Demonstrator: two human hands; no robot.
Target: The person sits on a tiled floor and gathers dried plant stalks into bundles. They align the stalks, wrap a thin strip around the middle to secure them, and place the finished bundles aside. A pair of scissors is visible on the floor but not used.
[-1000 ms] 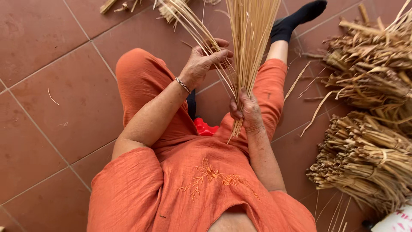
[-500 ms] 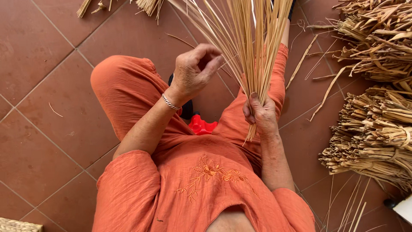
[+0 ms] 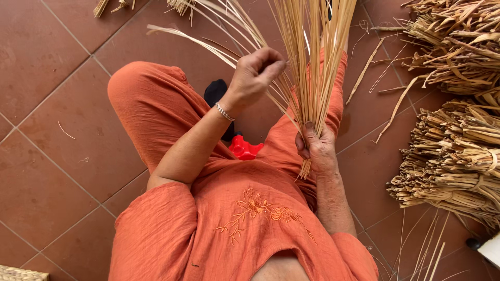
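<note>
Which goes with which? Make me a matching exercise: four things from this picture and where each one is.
1. left hand
2. right hand
3. red object
4. tied bundles

A. on the tiles at the right
B. gripping the base of the straw bunch
C. between the knees
D. pinching single strands

Pairs: 1-D, 2-B, 3-C, 4-A

Single head view, looking steeply down, close over lap, tiled floor (image 3: 47,109).
</note>
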